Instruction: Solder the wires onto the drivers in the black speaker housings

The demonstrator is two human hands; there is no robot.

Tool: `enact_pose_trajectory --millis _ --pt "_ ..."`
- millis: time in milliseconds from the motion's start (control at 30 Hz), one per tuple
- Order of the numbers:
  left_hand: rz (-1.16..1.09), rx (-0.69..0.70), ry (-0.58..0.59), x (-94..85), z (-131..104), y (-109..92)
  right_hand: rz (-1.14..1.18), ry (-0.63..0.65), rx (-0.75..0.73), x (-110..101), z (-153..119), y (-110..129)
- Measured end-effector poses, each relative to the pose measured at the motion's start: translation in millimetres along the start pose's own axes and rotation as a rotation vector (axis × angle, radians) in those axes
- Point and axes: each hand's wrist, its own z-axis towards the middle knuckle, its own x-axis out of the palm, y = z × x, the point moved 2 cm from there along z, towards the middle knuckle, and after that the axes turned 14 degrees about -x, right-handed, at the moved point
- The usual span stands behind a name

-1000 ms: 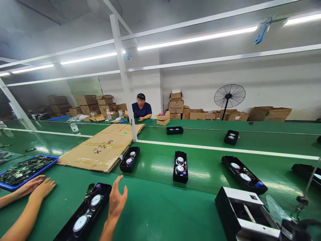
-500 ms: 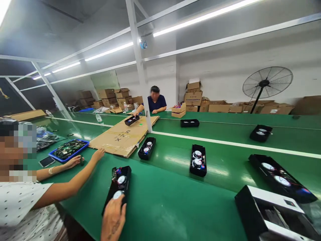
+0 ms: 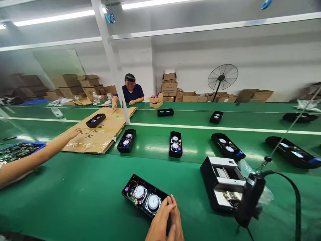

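Moved: speaker tray [image 3: 145,198] is being dragged nearer, rightward since earlier.
Hand [image 3: 165,222]: which one cannot be told; fingers [image 3: 167,209] pressed together on tray end.

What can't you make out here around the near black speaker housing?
Head view:
- Black speaker housing: right end covered by the hand.
- That hand: cut off by the bottom edge; which hand it is, unclear.
- Blue tray: contents blurred, cut off by the left edge.
- White-topped black box: partly hidden by the hanging black tool.
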Motion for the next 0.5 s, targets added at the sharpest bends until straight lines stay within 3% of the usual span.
enact_pose_trajectory --millis 67,133,200,267,367,500 --pt "-0.075 0.038 -0.110 -16.5 -4 2 -0.055 -0.022 0.037 -8 9 6" --pt "-0.139 0.002 -0.295 -40.0 -9 11 -0.045 0.047 0.081 -28 21 7" --pt "-0.191 -0.121 -0.509 -63.7 -12 27 0.002 0.108 0.150 -57 33 3" --pt "-0.252 -0.295 -0.647 -78.8 -7 45 0.048 0.141 0.199 -88 40 -5" --pt "-0.413 -0.480 -0.604 -75.6 13 63 0.099 0.174 0.221 -131 42 -18" --pt "-0.584 -0.481 -0.285 -36.9 40 59 0.105 0.200 0.267 -170 36 -23"
